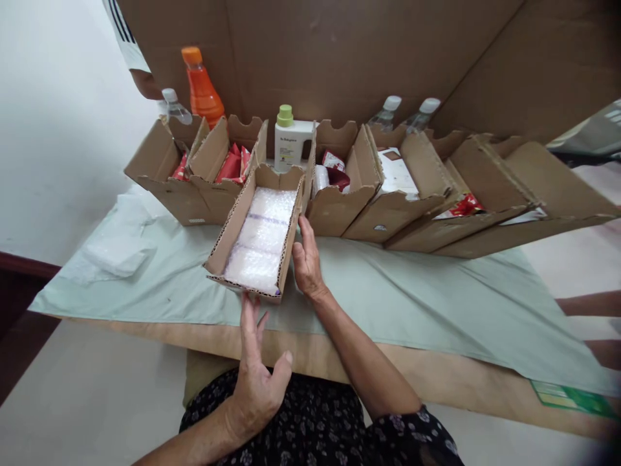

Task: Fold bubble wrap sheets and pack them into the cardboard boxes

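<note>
In front of me a narrow open cardboard box tilts toward me, with bubble-wrapped packages lined up inside it. My right hand lies along the box's right side, fingers stretched out and not wrapped round it. At the near end, my left hand has its fingertips at the lower front edge, partly hidden beneath it. The thumb of that hand stands well apart from the fingers.
Several open cardboard boxes stand in a row, some with red packets. Behind are a white green-capped jug, an orange bottle and clear bottles. Clear plastic lies left on the green cloth. Other people stand nearby.
</note>
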The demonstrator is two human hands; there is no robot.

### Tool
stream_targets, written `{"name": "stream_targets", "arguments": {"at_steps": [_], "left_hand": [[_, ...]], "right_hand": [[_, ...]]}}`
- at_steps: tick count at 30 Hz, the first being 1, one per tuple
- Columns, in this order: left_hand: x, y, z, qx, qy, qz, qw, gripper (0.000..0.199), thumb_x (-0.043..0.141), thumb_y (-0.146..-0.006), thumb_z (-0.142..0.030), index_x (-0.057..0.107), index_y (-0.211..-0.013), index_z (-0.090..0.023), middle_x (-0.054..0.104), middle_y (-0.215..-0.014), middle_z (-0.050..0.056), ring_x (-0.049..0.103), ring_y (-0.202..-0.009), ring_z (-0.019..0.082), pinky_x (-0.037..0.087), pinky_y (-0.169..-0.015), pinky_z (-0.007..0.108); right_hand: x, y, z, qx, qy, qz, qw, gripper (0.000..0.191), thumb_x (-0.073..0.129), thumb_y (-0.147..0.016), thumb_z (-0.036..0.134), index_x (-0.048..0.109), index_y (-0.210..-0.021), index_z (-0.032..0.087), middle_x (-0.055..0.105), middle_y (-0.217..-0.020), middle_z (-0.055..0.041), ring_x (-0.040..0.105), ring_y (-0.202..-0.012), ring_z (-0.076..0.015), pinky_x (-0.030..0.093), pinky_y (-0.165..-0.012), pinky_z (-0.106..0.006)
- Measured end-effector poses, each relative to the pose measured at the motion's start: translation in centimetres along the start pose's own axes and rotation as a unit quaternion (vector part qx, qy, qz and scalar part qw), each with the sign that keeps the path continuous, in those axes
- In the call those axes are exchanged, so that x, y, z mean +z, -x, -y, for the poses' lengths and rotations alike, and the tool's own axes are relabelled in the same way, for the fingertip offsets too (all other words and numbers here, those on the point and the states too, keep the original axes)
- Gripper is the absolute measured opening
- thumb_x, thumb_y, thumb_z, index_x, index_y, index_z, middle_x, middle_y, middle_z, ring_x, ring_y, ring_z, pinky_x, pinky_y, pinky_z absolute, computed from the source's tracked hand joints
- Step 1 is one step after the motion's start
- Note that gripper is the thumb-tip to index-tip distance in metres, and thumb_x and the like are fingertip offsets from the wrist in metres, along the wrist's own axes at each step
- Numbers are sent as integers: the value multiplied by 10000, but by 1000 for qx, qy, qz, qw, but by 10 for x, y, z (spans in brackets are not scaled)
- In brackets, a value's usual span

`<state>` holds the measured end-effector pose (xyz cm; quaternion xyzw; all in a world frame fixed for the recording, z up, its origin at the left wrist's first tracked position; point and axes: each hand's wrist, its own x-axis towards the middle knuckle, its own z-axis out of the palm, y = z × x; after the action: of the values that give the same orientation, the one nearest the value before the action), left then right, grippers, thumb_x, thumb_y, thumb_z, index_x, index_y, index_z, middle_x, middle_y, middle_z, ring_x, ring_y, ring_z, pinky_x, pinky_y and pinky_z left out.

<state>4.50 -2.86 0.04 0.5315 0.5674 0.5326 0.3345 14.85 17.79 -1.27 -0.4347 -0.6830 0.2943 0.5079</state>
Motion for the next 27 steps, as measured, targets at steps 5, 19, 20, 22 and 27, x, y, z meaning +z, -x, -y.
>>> {"name": "stream_targets", "arguments": {"at_steps": [5,19,20,22,27], "left_hand": [[12,-21,0,4,-8,12,1000,982,591,-926,-184,24,-1714,-333,129,-1805,95,231,-1651,358,382,-1287,594],[64,-171,41,45,-44,29,998,1000,619,-828,-193,104,-1685,-210,85,-1789,211,225,-1642,399,352,-1268,632],[66,-176,46,36,-59,36,997,988,619,-818,-192,137,-1680,-181,144,-1777,229,259,-1631,400,333,-1276,641],[67,-178,57,24,-95,58,993,934,618,-805,-194,241,-1657,-141,312,-1723,241,353,-1590,395,304,-1291,649],[50,-143,68,85,-188,156,966,670,621,-832,-210,559,-1499,-184,608,-1535,169,451,-1533,379,357,-1265,649]], "right_hand": [[1,14,-22,69,-4,-57,996,754,299,-1014,748,561,-1468,206,551,-1565,-174,490,-1491,-294,337,-1279,-552],[-2,8,-40,173,-81,-194,962,571,392,-988,673,605,-1241,208,691,-1294,-160,649,-1218,-273,502,-1075,-496],[-2,7,-40,176,-82,-197,961,559,388,-990,669,606,-1213,205,700,-1258,-157,660,-1186,-270,510,-1057,-487],[-3,6,-41,179,-83,-201,959,546,385,-988,666,606,-1171,202,710,-1206,-153,674,-1141,-264,523,-1027,-472],[-3,4,-41,184,-94,-187,960,524,390,-989,665,623,-1098,209,740,-1050,-118,711,-980,-239,559,-933,-426]]}}
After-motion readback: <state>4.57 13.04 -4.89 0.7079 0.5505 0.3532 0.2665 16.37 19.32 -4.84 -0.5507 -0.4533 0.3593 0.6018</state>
